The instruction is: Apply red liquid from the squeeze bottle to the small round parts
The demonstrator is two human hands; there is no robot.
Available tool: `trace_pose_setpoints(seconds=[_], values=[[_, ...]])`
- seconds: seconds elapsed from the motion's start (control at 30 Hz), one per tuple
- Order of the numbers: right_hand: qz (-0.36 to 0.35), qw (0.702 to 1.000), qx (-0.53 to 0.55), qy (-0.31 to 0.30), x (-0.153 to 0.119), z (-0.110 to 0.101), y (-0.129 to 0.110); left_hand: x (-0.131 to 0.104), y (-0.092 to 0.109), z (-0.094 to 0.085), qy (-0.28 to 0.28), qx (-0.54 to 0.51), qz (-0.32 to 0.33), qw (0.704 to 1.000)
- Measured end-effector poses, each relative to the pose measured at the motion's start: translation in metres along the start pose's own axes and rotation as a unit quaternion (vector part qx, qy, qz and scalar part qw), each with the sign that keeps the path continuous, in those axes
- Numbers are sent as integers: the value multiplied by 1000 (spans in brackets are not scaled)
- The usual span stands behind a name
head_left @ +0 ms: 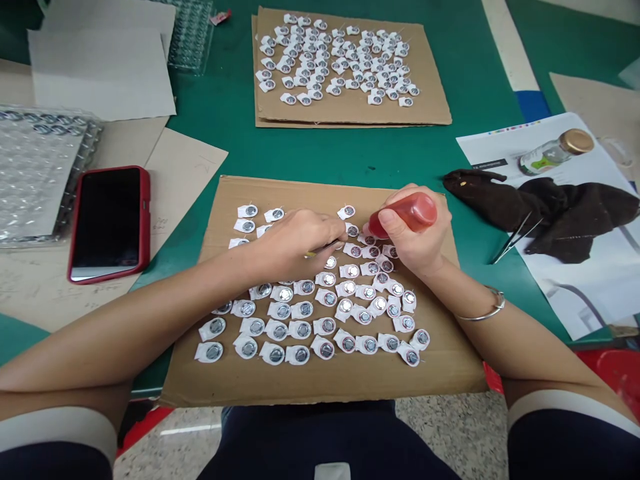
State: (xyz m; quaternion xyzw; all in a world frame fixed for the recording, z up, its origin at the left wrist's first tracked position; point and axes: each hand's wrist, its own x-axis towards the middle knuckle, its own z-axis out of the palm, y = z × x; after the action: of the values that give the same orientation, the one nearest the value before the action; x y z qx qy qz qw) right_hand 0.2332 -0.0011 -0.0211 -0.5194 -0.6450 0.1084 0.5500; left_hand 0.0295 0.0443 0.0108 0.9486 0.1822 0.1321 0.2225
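Note:
A cardboard sheet [320, 387] lies before me, covered with rows of small round silver pieces on white tabs [299, 330]. My right hand [423, 248] is wrapped around a red squeeze bottle [414, 212], tilted with its base up to the right. The bottle's tip is hidden near the pieces at the upper right. Over the upper middle of the sheet, my left hand [285, 247] is closed on a thin dark tool with a yellowish end [320, 250]. Its exact kind is unclear, and the hand hides some pieces beneath it.
Farther back, stacked cardboard [435, 100] carries many similar pieces. A red-cased phone [107, 223], papers and bubble wrap [30, 167] lie left. On the right are metal tweezers [515, 239], dark gloves [570, 213] and a small glass jar [550, 155] on a printed sheet.

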Motion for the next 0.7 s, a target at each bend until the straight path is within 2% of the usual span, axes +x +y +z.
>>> trace_pose_setpoints(seconds=[0.3,0.7], values=[[-7,1000,16,6,0,2,-1,2,-1,-1,-11,-14,-28,999],[-13,1000,26,5,0,3,-3,3,-2,-1,-7,-21,-23,999]])
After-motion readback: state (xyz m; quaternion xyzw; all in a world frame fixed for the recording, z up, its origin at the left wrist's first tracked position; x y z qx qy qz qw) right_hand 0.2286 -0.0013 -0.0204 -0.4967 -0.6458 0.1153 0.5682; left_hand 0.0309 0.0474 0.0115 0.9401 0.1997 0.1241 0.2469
